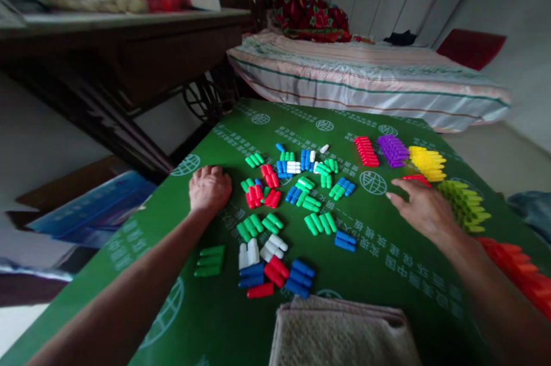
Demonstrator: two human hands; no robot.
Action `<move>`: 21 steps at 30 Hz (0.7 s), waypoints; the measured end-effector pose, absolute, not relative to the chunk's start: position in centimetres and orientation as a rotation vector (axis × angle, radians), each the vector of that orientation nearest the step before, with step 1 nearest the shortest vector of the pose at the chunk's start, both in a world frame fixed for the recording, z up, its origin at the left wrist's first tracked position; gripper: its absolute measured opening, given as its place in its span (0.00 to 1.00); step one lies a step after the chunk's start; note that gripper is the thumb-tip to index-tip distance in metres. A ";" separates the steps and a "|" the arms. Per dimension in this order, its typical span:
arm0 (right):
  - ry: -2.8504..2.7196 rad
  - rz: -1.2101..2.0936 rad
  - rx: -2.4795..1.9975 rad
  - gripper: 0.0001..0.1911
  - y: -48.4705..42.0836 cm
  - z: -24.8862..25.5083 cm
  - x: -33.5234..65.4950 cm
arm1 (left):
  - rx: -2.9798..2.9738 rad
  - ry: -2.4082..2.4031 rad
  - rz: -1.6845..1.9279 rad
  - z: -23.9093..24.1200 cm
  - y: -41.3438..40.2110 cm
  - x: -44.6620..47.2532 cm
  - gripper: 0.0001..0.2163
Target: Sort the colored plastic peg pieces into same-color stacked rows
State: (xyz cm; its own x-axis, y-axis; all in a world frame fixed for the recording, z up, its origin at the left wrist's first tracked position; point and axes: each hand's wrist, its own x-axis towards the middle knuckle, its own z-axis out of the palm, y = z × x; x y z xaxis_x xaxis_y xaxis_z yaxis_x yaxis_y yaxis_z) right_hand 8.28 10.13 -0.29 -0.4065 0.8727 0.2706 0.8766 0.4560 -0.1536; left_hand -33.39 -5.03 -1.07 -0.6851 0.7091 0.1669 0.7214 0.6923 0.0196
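My left hand (209,187) rests as a loose fist on the green mat (379,251), just left of several scattered clusters of red, green, blue and white plastic pegs (275,205). My right hand (419,205) lies on the mat at the right with fingers pinched on a red peg piece (415,179). Beside it stand neat rows of pegs: red (366,151), purple (392,150), yellow (427,163), olive green (465,203) and orange-red (523,277).
A folded beige towel (344,331) lies at the mat's near edge. A dark wooden table (120,50) with bags on top stands to the left, and a bed (365,76) with a striped cover lies behind the mat.
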 end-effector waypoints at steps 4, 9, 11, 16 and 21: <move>-2.556 0.296 -1.112 0.13 4.2 0.8 3.8 | -1.172 -2.729 -0.155 -1.4 -5.1 -33.3 0.20; -2.828 0.566 -0.560 0.10 -3.3 2.9 -1.7 | -1.178 -2.709 -0.187 -1.6 -5.2 -33.4 0.20; -2.937 0.542 -0.418 0.09 -5.5 3.2 -3.3 | -1.183 -2.699 -0.201 -1.7 -5.3 -33.5 0.20; -3.044 0.300 -0.394 0.12 -8.1 2.3 -5.2 | -1.193 -2.677 -0.228 -1.9 -5.4 -33.8 0.19; -3.031 0.210 -0.508 0.11 -8.8 1.1 -5.3 | -1.194 -2.674 -0.231 -1.9 -5.5 -33.8 0.19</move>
